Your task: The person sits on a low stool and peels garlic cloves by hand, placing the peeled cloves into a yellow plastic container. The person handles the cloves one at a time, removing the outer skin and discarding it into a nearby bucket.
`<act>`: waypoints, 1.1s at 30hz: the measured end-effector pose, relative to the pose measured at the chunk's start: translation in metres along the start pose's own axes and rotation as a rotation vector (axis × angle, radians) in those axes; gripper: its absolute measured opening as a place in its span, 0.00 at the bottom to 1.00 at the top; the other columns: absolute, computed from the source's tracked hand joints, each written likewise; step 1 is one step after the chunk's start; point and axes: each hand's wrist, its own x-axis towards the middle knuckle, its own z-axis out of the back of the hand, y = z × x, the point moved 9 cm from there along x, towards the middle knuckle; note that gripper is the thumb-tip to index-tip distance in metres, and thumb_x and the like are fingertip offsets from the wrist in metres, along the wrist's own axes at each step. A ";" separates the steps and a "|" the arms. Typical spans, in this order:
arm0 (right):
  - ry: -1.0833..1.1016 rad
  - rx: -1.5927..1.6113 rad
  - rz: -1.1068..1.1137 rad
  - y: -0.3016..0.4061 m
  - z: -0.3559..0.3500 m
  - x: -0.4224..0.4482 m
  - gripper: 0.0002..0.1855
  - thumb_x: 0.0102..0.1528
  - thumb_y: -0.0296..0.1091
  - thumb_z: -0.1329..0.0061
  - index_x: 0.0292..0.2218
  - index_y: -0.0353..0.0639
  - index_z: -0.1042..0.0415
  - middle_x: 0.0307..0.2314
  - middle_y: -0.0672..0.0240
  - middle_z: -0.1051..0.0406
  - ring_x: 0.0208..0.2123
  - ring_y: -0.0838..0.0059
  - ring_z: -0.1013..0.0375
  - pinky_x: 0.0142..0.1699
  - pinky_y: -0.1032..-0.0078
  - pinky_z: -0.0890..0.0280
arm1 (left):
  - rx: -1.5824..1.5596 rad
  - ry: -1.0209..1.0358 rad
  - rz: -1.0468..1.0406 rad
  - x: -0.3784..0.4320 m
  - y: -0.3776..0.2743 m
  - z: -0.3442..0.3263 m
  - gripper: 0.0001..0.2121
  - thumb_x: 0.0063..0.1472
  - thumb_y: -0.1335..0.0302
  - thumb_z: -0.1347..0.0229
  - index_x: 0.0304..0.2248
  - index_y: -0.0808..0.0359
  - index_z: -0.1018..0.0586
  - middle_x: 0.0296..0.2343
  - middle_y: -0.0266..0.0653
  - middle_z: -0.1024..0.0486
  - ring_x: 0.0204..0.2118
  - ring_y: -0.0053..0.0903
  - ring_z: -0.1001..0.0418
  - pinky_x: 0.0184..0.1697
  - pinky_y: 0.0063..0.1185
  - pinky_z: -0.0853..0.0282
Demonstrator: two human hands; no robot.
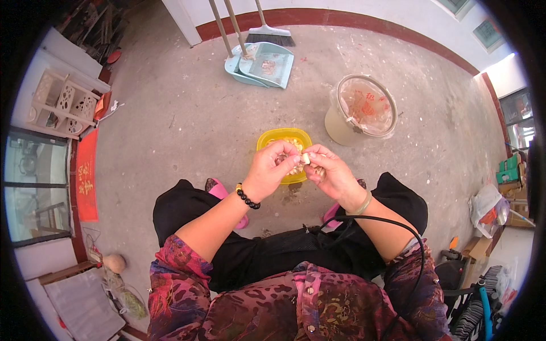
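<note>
Both of my hands are close together above a yellow plastic basin (284, 133). Pale pieces that look like garlic cloves (295, 144) lie in the basin, partly hidden by my hands. My right hand (337, 174) pinches a whitish clove (306, 158) between thumb and fingers. More cloves with papery skin (320, 171) are tucked in its curled fingers. My left hand (269, 168) has its thumb and fingertips against that clove's left side. A purplish-skinned piece (280, 159), probably garlic too, sits inside its curled fingers.
Beyond the basin to the right stands a beige bucket (341, 125) lined with a clear bag. Two light-blue dustpans (273, 64) and a broom (271, 34) are by the far wall. A black cable (396, 221) crosses over my right forearm. Pink shoes (219, 189) flank the basin.
</note>
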 end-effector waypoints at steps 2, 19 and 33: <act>-0.008 0.013 0.001 0.001 0.002 0.001 0.05 0.53 0.31 0.56 0.32 0.41 0.35 0.24 0.72 0.35 0.21 0.84 0.40 0.23 0.89 0.47 | -0.014 0.016 0.003 0.000 -0.004 -0.001 0.03 0.54 0.77 0.49 0.29 0.67 0.29 0.25 0.29 0.31 0.24 0.10 0.34 0.26 0.11 0.38; -0.123 0.235 -0.024 -0.004 0.013 0.005 0.14 0.56 0.30 0.62 0.42 0.31 0.38 0.36 0.59 0.33 0.39 0.69 0.31 0.45 0.82 0.34 | -0.287 -0.046 0.220 0.000 0.013 0.018 0.06 0.54 0.77 0.56 0.22 0.66 0.30 0.18 0.28 0.33 0.20 0.11 0.38 0.22 0.11 0.44; -0.256 -0.022 -0.029 0.002 0.035 0.028 0.18 0.56 0.31 0.61 0.48 0.34 0.41 0.40 0.63 0.36 0.41 0.73 0.32 0.44 0.85 0.36 | -0.101 -0.069 0.216 0.001 0.017 0.013 0.08 0.55 0.73 0.52 0.21 0.67 0.30 0.16 0.26 0.34 0.19 0.09 0.38 0.23 0.12 0.41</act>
